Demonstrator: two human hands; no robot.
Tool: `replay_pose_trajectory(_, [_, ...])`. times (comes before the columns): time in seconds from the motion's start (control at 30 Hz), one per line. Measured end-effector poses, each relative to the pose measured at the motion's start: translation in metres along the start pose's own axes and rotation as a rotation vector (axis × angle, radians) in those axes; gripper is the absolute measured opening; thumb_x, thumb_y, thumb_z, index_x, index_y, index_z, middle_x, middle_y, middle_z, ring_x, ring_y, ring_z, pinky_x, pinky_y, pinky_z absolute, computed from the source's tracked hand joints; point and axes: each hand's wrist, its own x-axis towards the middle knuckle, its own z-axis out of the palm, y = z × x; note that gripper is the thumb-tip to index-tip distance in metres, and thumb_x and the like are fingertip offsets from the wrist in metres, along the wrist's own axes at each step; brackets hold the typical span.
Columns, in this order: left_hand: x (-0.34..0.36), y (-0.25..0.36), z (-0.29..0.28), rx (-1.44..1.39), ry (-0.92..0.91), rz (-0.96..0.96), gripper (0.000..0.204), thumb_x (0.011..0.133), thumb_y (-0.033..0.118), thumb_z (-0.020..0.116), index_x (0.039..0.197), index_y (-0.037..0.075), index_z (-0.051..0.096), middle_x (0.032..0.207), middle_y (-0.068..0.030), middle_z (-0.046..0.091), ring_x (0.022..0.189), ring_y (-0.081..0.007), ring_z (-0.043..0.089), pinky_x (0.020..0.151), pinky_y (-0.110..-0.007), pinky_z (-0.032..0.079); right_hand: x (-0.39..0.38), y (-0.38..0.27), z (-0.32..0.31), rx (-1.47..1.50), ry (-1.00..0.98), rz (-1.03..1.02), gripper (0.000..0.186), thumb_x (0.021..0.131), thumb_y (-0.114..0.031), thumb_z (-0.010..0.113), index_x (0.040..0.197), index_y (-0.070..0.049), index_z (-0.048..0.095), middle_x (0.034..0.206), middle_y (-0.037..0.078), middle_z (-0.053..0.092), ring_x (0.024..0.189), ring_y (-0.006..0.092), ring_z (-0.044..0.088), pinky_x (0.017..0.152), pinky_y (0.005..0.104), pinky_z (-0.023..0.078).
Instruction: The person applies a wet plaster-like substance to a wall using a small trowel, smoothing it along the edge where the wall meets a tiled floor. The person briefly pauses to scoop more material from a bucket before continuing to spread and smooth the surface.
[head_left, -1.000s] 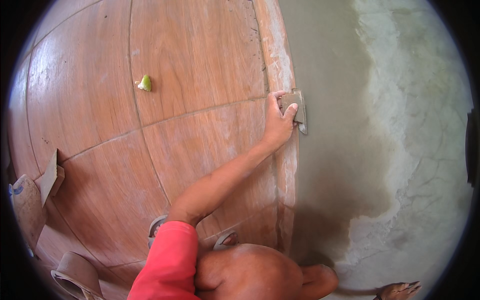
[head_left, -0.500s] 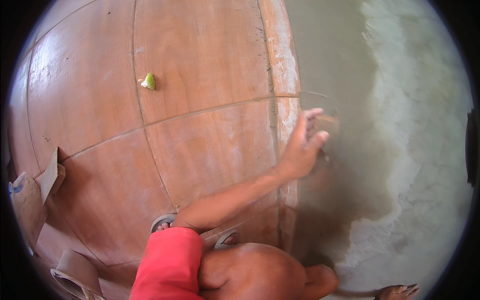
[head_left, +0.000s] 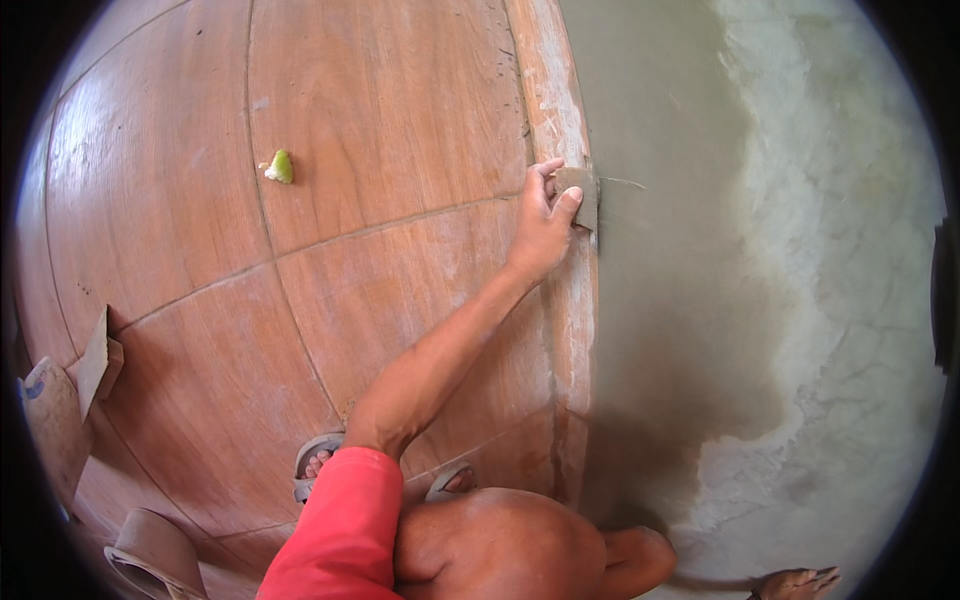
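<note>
My left hand (head_left: 545, 215) is closed on a flat, grey-brown rectangular piece (head_left: 584, 205); its material is unclear. Thumb on top, it rests at the edge of a narrow, whitish-smeared tile strip (head_left: 570, 330). Smooth, wet-looking grey cement (head_left: 670, 290) borders that strip on the right, turning paler farther out. A thin strand (head_left: 625, 183) lies on the cement just beyond the piece. At the lower right rim, my right hand (head_left: 797, 583) shows in part, fingers stretched out, with nothing visible in it.
Wood-patterned tiles (head_left: 400, 110) cover the left side. A green-and-white scrap (head_left: 279, 167) lies on them. Tile offcuts (head_left: 98, 365) and a curved grey piece (head_left: 155, 550) are at the lower left. My bent knee (head_left: 520, 540) and sandalled feet (head_left: 318, 460) occupy the bottom.
My left hand has moved left and away from me, from over the wet cement onto the tile strip, carrying the flat piece. The view has shifted slightly. My right hand looks unchanged.
</note>
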Motion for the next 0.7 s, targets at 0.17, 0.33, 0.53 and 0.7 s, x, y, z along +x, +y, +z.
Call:
replay_pose_trajectory(0.17, [0.0,-0.006,0.021,0.231,0.078,0.212,0.046,0.098,0.013,0.051,0.136,-0.005,0.031,0.126,-0.0206,0.051,0.114,-0.0262,0.054,0.098,-0.039,0.046,0.012,-0.01,-0.008,0.018,0.037,-0.021,0.07,0.102,-0.043,0.038,0.149,0.006,0.022,0.154,0.028,0.027,0.139,0.0493,0.03,0.111,0.0648,0.025])
replay_pose_trajectory(0.33, [-0.035,0.022,0.06,0.314,-0.16,0.33,0.05,0.099,0.018,0.054,0.137,-0.004,0.032,0.126,-0.019,0.051,0.117,-0.0251,0.053,0.102,-0.039,0.043,0.014,-0.013,-0.001,0.037,0.042,-0.048,0.071,0.102,-0.045,0.036,0.15,0.005,0.021,0.154,0.026,0.026,0.139,0.0481,0.031,0.111,0.0636,0.026])
replay_pose_trajectory(0.53, [-0.03,0.052,0.035,-0.133,-0.187,0.042,0.05,0.099,0.021,0.055,0.139,0.002,0.034,0.116,-0.0123,0.056,0.105,-0.0178,0.057,0.09,-0.035,0.049,0.014,0.0,-0.008,0.063,-0.009,-0.007,0.074,0.101,-0.047,0.038,0.15,0.004,0.021,0.155,0.027,0.023,0.141,0.0486,0.025,0.112,0.0661,0.019])
replay_pose_trajectory(0.7, [0.02,0.021,-0.013,-0.283,-0.043,-0.017,0.047,0.1,0.019,0.051,0.14,0.003,0.033,0.108,-0.0089,0.06,0.094,-0.0154,0.061,0.077,-0.035,0.054,0.003,-0.002,0.002,0.131,-0.061,0.04,0.076,0.099,-0.048,0.04,0.151,0.004,0.02,0.156,0.027,0.021,0.143,0.0489,0.02,0.113,0.0683,0.013])
